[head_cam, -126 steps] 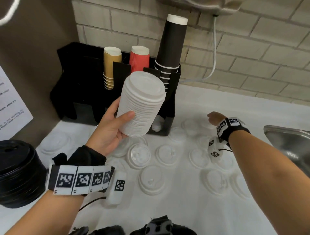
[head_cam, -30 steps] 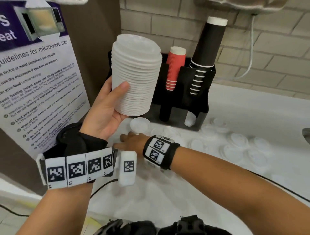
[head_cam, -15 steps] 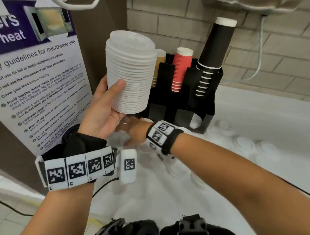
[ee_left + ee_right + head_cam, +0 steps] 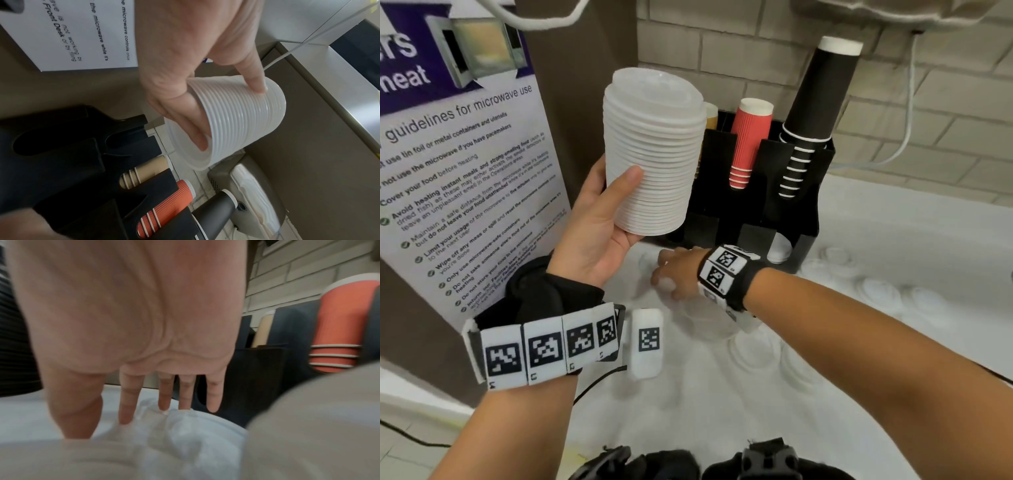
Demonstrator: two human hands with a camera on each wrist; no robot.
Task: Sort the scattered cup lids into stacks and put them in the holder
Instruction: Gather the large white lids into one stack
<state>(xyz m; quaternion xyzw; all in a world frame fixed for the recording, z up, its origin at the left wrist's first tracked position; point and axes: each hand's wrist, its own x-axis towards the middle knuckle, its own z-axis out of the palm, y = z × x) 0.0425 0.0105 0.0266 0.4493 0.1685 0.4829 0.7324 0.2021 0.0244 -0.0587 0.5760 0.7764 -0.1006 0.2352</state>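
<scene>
The left hand (image 4: pixel 599 222) holds the tall stack of white lids (image 4: pixel 652 154) upright, raised just in front of the black holder (image 4: pixel 804 192), seemingly so more can be added. Below the stack, the right hand (image 4: pixel 676 274), fingers straight, presses a loose lid (image 4: pixel 164 423) on the desk (image 4: pixel 722 411).

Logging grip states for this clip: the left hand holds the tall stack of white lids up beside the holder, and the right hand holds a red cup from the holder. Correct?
Not quite. The left hand does hold the stack of white lids beside the holder. The right hand is not on the red cups; it is down on a white lid on the counter, as the right wrist view shows.
</scene>
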